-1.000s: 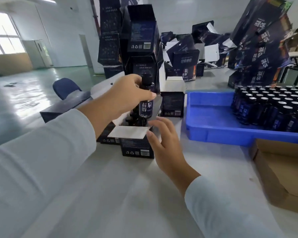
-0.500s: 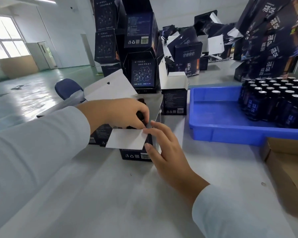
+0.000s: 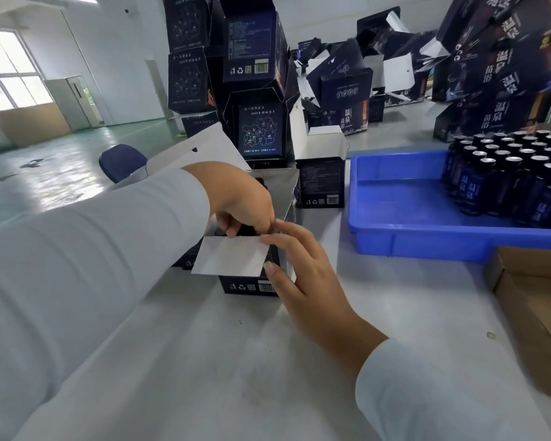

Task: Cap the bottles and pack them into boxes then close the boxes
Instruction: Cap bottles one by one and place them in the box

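- Box sits on the table right in front of me, top open, white flap folded toward me.
- My left hand reaches down into the box mouth, fingers curled; I can't tell if they're gripping a bottle, the hand hides what's under it.
- My right hand is flat against the box's right side, fingers straight, steadying it, thumb near the flap edge.
- Box looks like thin printed card: I judge it light, flaps bend easily, walls crush if squeezed. Best held by the side walls, low.
- Bottles stand packed in the blue tray to my right, dark with shiny caps. Probably glass, so heavyish, slick, breakable; I'd take one round the neck or body.
- Table is smooth, pale, likely slippery; a light box could slide.
- Stacked dark cartons behind, brown carton at right edge.
- Room: big hall, green glossy floor, windows far left.
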